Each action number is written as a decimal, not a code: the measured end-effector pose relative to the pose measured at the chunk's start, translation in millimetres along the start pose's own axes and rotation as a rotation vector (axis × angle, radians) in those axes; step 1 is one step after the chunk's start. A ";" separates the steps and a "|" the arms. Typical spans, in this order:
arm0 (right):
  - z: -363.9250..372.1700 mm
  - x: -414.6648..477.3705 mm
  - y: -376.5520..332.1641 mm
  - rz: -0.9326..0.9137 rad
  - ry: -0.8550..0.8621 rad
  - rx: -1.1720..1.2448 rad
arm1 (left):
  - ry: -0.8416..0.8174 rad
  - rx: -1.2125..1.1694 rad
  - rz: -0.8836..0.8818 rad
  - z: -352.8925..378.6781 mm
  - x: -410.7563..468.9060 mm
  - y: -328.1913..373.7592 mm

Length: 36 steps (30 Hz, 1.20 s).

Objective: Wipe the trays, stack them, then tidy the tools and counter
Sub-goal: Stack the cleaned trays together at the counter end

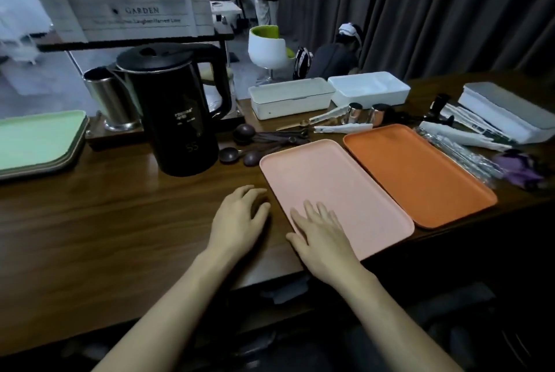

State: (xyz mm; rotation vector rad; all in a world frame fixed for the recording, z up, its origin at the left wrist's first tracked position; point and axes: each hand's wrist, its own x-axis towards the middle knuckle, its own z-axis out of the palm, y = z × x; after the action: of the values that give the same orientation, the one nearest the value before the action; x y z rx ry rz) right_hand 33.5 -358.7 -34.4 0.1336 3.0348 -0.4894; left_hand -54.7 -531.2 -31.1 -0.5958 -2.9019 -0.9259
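The pink tray (345, 179) lies on the wooden counter (105, 221), in front of the person and a little to the right. The orange tray (420, 176) lies just beside it on the right, and their long edges touch or nearly touch.

The right hand (321, 233) lies flat on the near left corner of the pink tray, with straight, spread fingers, and it holds nothing. The left hand (240, 215) rests on the counter just beside the left edge of the pink tray. Its fingers are loosely bent downward and it also holds nothing.

Behind the pink tray lie some dark spoons (252, 158), and left of them stands a black kettle (177, 119). At the far left a green tray (36, 137) lies on top of another tray. Two white boxes (288, 98) stand at the back of the counter. A purple cloth (519, 171) lies at the far right, near the orange tray.
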 end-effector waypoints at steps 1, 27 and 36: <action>-0.8 -4.1 2.3 -0.021 0.000 0.009 | -0.015 -0.015 0.016 3.8 0.1 -2.2; -24.1 0.5 73.9 -0.158 0.043 0.121 | 0.180 0.129 -0.463 -0.1 -102.7 13.5; -26.7 21.5 87.7 -0.004 0.040 0.058 | 0.066 0.213 -0.509 -6.1 -77.0 -14.7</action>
State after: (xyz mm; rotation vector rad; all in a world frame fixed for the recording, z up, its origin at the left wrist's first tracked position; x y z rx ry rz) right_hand 19.2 -265.7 -38.0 0.1425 3.0616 -0.5824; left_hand 10.7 -572.3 -45.7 0.1950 -3.0838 -0.6290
